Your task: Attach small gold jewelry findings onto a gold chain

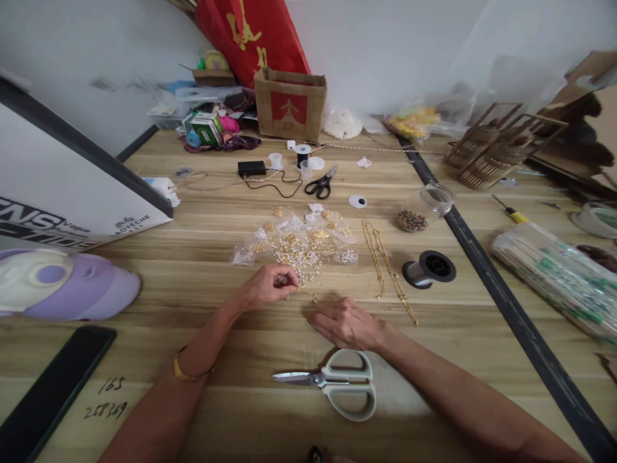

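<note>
My left hand (270,283) is closed in a pinch on the end of a short, thin gold chain (308,293). The chain runs right along the tabletop to a small dangling piece near my right fingertips. My right hand (348,323) rests palm down, fingers stretched to the left; nothing shows in it, though its underside is hidden. Just beyond my left hand lies a pile of small gold and clear jewelry pieces (301,257), with little plastic bags of findings around it. White-handled scissors (349,386) lie nearest me, blades pointing left.
Gold chains (380,257) and a dark spool (429,269) lie to the right, by a jar of beads (414,218). Black scissors (321,183) are farther back. A phone (58,386) and a purple-white object (72,283) lie left. A paper bag (289,106) stands behind.
</note>
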Demonstrator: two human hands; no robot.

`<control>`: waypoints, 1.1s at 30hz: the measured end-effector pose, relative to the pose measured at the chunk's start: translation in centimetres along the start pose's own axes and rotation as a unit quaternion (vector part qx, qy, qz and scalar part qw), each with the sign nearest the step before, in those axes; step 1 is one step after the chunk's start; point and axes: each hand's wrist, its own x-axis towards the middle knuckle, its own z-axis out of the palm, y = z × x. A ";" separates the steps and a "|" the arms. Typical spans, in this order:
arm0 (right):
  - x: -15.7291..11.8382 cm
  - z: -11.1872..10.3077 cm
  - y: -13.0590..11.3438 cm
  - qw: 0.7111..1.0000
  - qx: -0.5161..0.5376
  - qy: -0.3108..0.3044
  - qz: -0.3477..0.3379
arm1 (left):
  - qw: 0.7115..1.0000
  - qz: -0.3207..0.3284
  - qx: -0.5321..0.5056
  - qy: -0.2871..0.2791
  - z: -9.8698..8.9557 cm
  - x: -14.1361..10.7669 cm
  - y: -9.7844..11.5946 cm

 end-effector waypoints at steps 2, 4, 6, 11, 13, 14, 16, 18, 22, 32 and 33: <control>0.0 0.0 0.0 1.000 0.000 -0.002 0.002 | 1.000 0.004 0.029 -0.004 -0.2 -0.1 -0.1; 0.0 0.0 -0.1 1.000 0.001 -0.002 0.004 | 0.998 0.004 0.060 -0.010 -0.5 -0.1 0.0; 0.0 0.0 -0.1 1.000 0.002 0.000 0.006 | 0.996 -0.001 0.089 -0.015 -0.7 -0.1 0.1; -0.1 0.1 0.0 1.000 0.006 0.006 -0.001 | 0.989 -0.020 0.142 -0.016 -0.7 -0.1 0.7; -0.1 0.1 0.0 1.000 0.007 0.005 -0.004 | 0.987 -0.021 0.160 -0.013 -0.6 -0.4 0.9; -0.1 0.1 0.0 1.000 0.006 0.006 -0.006 | 0.985 -0.021 0.169 -0.007 -0.5 -0.6 0.9; -0.1 0.2 0.1 1.000 0.005 0.010 -0.008 | 0.983 -0.019 0.182 0.012 -0.2 -1.1 0.8; -0.1 0.2 0.1 1.000 0.003 0.010 -0.008 | 0.982 -0.017 0.184 0.032 0.1 -1.7 0.5; -0.1 0.1 0.1 1.000 -0.005 0.005 -0.010 | 0.982 -0.013 0.175 0.076 1.1 -2.5 -0.1; 0.1 0.0 -0.1 1.000 -0.004 0.019 0.004 | 0.966 -0.002 0.208 0.156 2.1 -3.9 -0.1; 0.1 0.0 -0.1 1.000 -0.002 0.019 0.005 | 0.964 0.000 0.211 0.159 2.1 -4.0 -0.2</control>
